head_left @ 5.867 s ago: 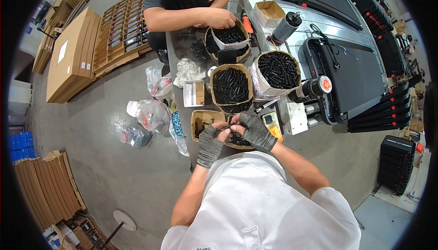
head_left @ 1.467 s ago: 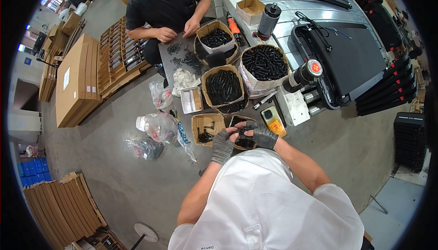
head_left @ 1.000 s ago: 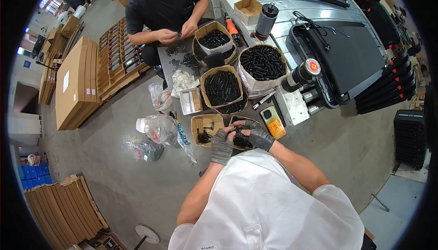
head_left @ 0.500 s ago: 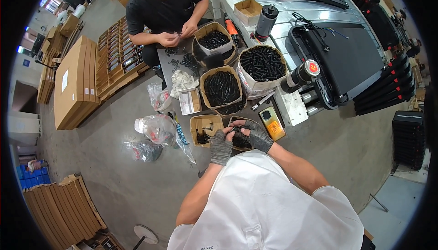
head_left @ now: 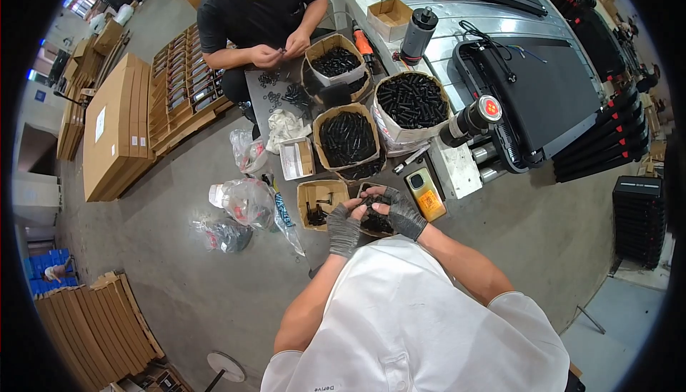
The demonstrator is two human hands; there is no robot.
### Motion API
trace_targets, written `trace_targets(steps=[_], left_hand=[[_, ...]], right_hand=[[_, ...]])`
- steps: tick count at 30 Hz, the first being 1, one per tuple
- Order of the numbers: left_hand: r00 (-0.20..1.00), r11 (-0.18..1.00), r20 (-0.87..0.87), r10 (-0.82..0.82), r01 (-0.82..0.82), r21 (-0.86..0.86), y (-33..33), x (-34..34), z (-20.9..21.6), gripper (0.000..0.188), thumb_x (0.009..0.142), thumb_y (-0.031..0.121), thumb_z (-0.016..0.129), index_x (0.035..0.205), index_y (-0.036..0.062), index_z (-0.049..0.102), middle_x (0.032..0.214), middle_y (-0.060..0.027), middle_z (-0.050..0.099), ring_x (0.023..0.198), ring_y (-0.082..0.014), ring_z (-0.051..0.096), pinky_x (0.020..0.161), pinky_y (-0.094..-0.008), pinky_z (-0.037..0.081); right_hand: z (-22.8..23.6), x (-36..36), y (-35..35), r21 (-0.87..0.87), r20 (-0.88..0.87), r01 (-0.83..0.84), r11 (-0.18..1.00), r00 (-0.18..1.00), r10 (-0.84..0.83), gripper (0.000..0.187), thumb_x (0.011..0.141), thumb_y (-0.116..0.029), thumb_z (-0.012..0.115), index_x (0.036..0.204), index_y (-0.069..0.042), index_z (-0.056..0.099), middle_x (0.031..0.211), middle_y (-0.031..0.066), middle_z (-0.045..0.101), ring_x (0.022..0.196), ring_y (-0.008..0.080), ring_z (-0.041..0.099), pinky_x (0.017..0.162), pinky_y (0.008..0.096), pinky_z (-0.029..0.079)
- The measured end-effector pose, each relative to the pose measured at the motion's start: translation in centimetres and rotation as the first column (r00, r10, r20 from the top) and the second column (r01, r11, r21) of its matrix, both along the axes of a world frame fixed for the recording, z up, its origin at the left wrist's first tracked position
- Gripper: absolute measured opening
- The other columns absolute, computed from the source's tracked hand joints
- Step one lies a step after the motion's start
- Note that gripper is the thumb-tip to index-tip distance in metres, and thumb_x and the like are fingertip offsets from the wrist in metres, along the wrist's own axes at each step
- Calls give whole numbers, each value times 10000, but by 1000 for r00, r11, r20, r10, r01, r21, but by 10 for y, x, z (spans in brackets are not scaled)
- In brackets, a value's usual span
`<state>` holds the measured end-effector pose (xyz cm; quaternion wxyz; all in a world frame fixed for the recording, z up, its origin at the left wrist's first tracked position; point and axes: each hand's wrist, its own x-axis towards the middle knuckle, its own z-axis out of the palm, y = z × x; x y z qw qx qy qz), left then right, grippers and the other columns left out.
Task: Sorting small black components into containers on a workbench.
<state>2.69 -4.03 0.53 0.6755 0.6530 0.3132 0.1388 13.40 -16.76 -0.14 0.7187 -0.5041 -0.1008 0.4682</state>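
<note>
My left hand [head_left: 346,225] and my right hand [head_left: 397,212], both in grey fingerless gloves, meet above a small box of black parts [head_left: 376,222]. Their bare fingertips are pinched close together; any small dark piece between them is too hidden to name. Just left of my left hand, an open cardboard box [head_left: 305,193] holds a few black rod-like parts. A phone [head_left: 427,195] with an orange label lies to the right of my right hand. Beyond my hands stand a box of black cylindrical parts [head_left: 348,137] and a larger one of similar parts [head_left: 409,100].
Across the grey work table, a co-worker [head_left: 261,13] in black handles something small. A red-orange power tool [head_left: 364,47] lies near the parts boxes. Plastic bags [head_left: 246,202] sit on the floor at left. A black machine panel [head_left: 543,92] rests on the bench at right.
My fingertips have shifted slightly while both hands stay over the same box. At the far left, a distant person by the blue bins has changed posture.
</note>
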Motion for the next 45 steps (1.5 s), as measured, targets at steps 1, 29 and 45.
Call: trace_targets(steps=[1, 29, 45], left_hand=[[1000, 999, -25, 3, -5, -51, 1, 0, -2, 220, 866, 114, 669, 1039, -21, 657, 903, -88, 687, 816, -151, 628, 754, -275, 502], [996, 760, -29, -89, 49, -648, 34, -45, -47, 249, 929, 195, 602, 1103, 20, 630, 849, -73, 658, 699, -154, 618, 596, -277, 513], [1000, 778, 5, 7, -2, -628, 22, -61, -34, 254, 912, 198, 632, 1073, 1, 633, 815, -76, 652, 679, -163, 623, 596, -277, 512]], right_hand=[[2, 0, 1, -65, 123, -16, 998, 992, 24, 413, 830, -33, 601, 1233, 10, 519, 1207, 94, 573, 1120, 180, 546, 998, 315, 423], [-40, 36, -25, -546, 424, -178, 819, 785, 453, 357, 749, 60, 566, 1090, -24, 630, 1006, 93, 664, 976, 191, 619, 888, 290, 474], [-67, 5, 0, -844, 532, 67, 532, -19, 846, 141, 772, -78, 571, 887, -81, 652, 915, 168, 667, 871, 352, 652, 735, 457, 525]])
